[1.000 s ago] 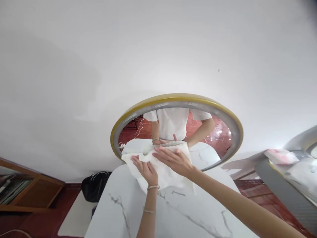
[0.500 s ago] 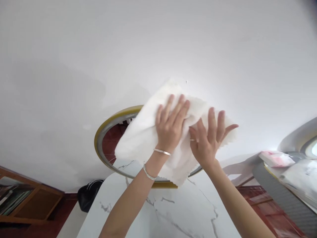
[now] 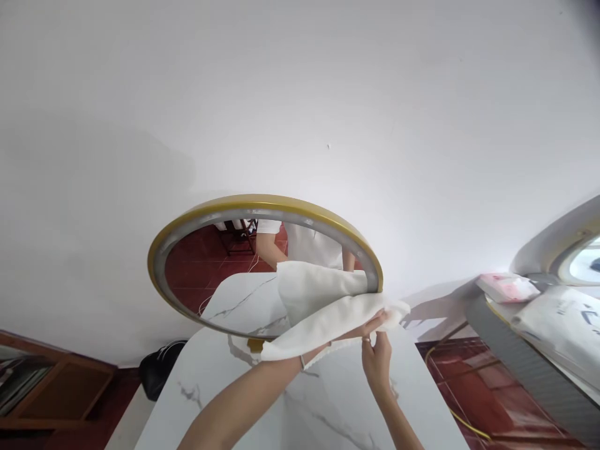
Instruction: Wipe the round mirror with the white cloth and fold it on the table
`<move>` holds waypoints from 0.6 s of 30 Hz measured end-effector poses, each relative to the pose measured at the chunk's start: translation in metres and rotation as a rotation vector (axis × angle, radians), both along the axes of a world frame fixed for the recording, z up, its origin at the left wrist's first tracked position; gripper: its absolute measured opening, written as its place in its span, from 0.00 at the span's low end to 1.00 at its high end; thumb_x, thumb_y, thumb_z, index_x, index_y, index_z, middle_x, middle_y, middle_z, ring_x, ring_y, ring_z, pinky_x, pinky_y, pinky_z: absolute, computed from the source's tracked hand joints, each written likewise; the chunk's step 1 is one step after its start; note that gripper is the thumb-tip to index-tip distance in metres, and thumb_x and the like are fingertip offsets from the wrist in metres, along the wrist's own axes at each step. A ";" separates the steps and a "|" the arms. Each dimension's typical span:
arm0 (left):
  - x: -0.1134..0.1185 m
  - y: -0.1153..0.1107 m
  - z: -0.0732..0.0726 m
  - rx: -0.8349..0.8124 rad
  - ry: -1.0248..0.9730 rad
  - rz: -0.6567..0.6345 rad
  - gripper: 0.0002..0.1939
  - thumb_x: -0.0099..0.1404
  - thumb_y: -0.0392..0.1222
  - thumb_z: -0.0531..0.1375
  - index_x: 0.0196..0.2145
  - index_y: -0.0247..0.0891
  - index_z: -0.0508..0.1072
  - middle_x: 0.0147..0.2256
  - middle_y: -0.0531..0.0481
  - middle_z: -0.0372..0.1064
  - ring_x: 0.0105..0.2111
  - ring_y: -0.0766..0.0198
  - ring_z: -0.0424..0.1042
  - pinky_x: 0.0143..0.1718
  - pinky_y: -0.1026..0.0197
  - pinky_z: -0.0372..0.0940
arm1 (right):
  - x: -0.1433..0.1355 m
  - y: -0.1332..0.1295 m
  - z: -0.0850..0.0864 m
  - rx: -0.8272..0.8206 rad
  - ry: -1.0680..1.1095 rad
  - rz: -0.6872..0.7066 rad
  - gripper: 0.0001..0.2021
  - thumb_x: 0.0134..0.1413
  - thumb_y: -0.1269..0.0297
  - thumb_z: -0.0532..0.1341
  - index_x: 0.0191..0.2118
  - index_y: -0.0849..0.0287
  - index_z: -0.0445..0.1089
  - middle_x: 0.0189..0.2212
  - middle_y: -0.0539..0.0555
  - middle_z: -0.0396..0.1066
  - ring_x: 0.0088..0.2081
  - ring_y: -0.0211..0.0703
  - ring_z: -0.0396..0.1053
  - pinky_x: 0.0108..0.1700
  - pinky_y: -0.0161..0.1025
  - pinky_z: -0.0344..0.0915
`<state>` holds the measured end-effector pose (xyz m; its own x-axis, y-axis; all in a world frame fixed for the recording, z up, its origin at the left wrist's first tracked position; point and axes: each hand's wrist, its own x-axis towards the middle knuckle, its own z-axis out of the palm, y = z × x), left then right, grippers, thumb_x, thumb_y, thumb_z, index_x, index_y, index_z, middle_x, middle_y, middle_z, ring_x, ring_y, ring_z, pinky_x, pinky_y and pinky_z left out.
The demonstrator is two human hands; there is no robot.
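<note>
The left hand (image 3: 370, 326) is touching the cloth (image 3: 330, 317); the right hand (image 3: 377, 361) is sitting just below; whether either is gripping, one cannot tell; the cloth is covering the lower right of the mirror (image 3: 234, 262), above the table (image 3: 328, 406).

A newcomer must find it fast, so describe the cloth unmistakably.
Start at the gold-rimmed mirror at the far end of the grey-veined table. At the mirror's lower right, the left hand and right hand are at one end of the cloth. Soft, folded and plain white, it has none of the table's grey veins.
</note>
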<state>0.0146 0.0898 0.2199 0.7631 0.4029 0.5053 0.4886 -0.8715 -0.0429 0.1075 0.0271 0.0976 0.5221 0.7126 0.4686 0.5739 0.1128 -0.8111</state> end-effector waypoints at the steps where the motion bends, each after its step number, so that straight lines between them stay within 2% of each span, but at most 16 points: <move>1: -0.003 0.000 0.002 0.034 -0.001 -0.059 0.22 0.70 0.31 0.42 0.48 0.42 0.73 0.49 0.56 0.74 0.54 0.70 0.69 0.51 0.59 0.68 | -0.007 -0.001 0.006 0.014 0.035 -0.015 0.10 0.60 0.58 0.49 0.33 0.57 0.63 0.27 0.54 0.65 0.33 0.49 0.65 0.33 0.44 0.66; 3: -0.008 0.004 0.016 0.158 -0.006 -0.174 0.22 0.70 0.30 0.43 0.49 0.42 0.72 0.52 0.56 0.72 0.57 0.71 0.66 0.56 0.62 0.64 | -0.021 0.005 0.029 0.092 0.086 -0.048 0.13 0.63 0.58 0.48 0.38 0.58 0.64 0.35 0.59 0.67 0.42 0.52 0.66 0.42 0.50 0.66; 4: -0.009 0.007 0.027 0.226 -0.037 -0.170 0.21 0.71 0.31 0.43 0.50 0.42 0.72 0.54 0.56 0.71 0.59 0.71 0.63 0.59 0.62 0.60 | -0.029 0.010 0.045 0.158 0.082 -0.064 0.14 0.64 0.59 0.47 0.41 0.59 0.65 0.40 0.61 0.67 0.47 0.54 0.65 0.47 0.54 0.64; 6: -0.014 0.015 0.055 0.348 -0.167 -0.051 0.21 0.72 0.33 0.42 0.53 0.41 0.69 0.56 0.55 0.69 0.63 0.70 0.55 0.64 0.59 0.53 | -0.044 0.025 0.084 0.318 -0.005 -0.077 0.17 0.65 0.62 0.44 0.51 0.60 0.64 0.52 0.65 0.64 0.59 0.58 0.58 0.56 0.62 0.56; 8: -0.023 0.024 0.086 0.452 -0.382 0.101 0.20 0.74 0.36 0.43 0.55 0.40 0.67 0.55 0.52 0.70 0.65 0.67 0.51 0.67 0.52 0.46 | -0.057 0.042 0.124 0.497 -0.180 -0.064 0.22 0.65 0.64 0.45 0.62 0.61 0.55 0.63 0.66 0.54 0.67 0.60 0.44 0.62 0.68 0.43; 9: -0.029 0.028 0.102 0.494 -0.499 0.175 0.19 0.74 0.37 0.43 0.55 0.39 0.67 0.54 0.51 0.71 0.65 0.65 0.52 0.68 0.49 0.44 | -0.063 0.050 0.144 0.570 -0.273 -0.038 0.25 0.65 0.66 0.46 0.66 0.62 0.49 0.65 0.66 0.50 0.69 0.59 0.40 0.63 0.68 0.40; 11: -0.046 0.036 0.129 0.560 -0.689 0.299 0.19 0.74 0.39 0.43 0.53 0.38 0.69 0.52 0.48 0.73 0.63 0.61 0.57 0.68 0.45 0.42 | -0.070 0.063 0.178 0.668 -0.438 0.003 0.28 0.64 0.68 0.48 0.68 0.64 0.45 0.66 0.65 0.50 0.69 0.57 0.39 0.66 0.64 0.37; 13: -0.065 0.039 0.149 0.599 -0.782 0.392 0.18 0.74 0.40 0.44 0.50 0.36 0.70 0.50 0.46 0.74 0.60 0.60 0.63 0.67 0.45 0.45 | -0.073 0.071 0.203 0.723 -0.605 0.032 0.29 0.63 0.69 0.51 0.68 0.63 0.45 0.63 0.63 0.57 0.68 0.52 0.45 0.68 0.58 0.36; 15: -0.083 0.038 0.158 0.611 -0.784 0.445 0.18 0.74 0.40 0.44 0.49 0.35 0.71 0.49 0.44 0.74 0.58 0.59 0.66 0.66 0.46 0.49 | -0.072 0.074 0.215 0.738 -0.735 0.041 0.30 0.63 0.69 0.54 0.68 0.61 0.47 0.61 0.60 0.62 0.67 0.47 0.50 0.69 0.53 0.36; 16: -0.091 0.036 0.157 0.608 -0.761 0.454 0.19 0.74 0.39 0.44 0.49 0.35 0.71 0.49 0.44 0.74 0.58 0.59 0.66 0.65 0.46 0.50 | -0.069 0.073 0.217 0.734 -0.774 0.046 0.30 0.63 0.69 0.54 0.68 0.60 0.47 0.60 0.58 0.63 0.66 0.46 0.51 0.69 0.52 0.37; 18: -0.107 0.028 0.142 0.606 -0.701 0.438 0.19 0.73 0.38 0.44 0.51 0.35 0.71 0.50 0.44 0.73 0.60 0.58 0.64 0.63 0.47 0.54 | -0.062 0.070 0.210 0.715 -0.821 0.085 0.30 0.62 0.69 0.55 0.68 0.59 0.49 0.60 0.57 0.63 0.66 0.45 0.51 0.68 0.50 0.41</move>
